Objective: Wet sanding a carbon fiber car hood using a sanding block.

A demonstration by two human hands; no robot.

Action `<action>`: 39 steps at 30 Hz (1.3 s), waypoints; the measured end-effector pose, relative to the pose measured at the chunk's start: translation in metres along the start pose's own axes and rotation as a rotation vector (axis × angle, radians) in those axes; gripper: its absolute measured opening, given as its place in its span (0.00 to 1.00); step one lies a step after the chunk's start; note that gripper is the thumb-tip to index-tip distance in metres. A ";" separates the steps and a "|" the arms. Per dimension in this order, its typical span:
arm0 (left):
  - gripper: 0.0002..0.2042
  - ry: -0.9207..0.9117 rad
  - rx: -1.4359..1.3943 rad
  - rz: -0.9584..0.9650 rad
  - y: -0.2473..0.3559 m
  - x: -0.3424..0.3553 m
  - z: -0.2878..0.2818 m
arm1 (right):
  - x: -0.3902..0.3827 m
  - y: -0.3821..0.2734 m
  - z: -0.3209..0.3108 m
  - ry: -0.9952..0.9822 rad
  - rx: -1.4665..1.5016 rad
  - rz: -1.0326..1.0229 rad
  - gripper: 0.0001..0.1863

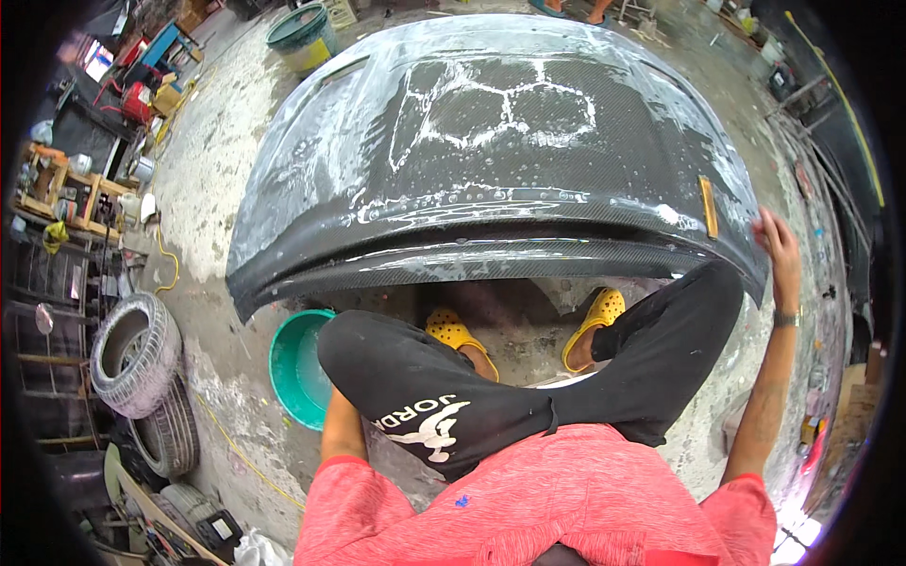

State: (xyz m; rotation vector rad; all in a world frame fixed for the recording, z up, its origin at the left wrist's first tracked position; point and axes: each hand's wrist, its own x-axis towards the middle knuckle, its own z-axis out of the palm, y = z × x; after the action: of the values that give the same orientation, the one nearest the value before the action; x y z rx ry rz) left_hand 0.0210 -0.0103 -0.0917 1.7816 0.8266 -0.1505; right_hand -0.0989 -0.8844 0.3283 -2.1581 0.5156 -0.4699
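Note:
A black carbon-weave car hood (491,160), wet and streaked with pale residue, spans the view in front of my bent legs. An orange strip, perhaps a sanding block (709,207), lies on its right part. My right hand (777,238) is at the hood's right edge, fingers apart and slightly bent, seemingly touching it. My left forearm (343,420) reaches down beside a teal bucket (285,363), left of my knee; the hand is hidden behind my leg.
Two stacked tires (127,354), wooden crates (71,189) and yellow cords (170,259) line the left. Another bucket (302,36) stands at the back. Another person's sandalled feet (596,17) show beyond the hood. Assorted clutter (812,113) runs along the right.

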 end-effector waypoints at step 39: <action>0.29 -0.087 0.764 1.661 0.527 -0.069 0.407 | 0.299 0.092 0.301 0.058 -0.613 -0.306 0.40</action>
State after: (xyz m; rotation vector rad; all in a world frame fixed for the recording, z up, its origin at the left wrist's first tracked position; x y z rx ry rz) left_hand 0.4028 -0.4746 0.2030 2.5658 -1.0678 0.6186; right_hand 0.2850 -0.8932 0.1269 -2.8420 0.3923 -0.5980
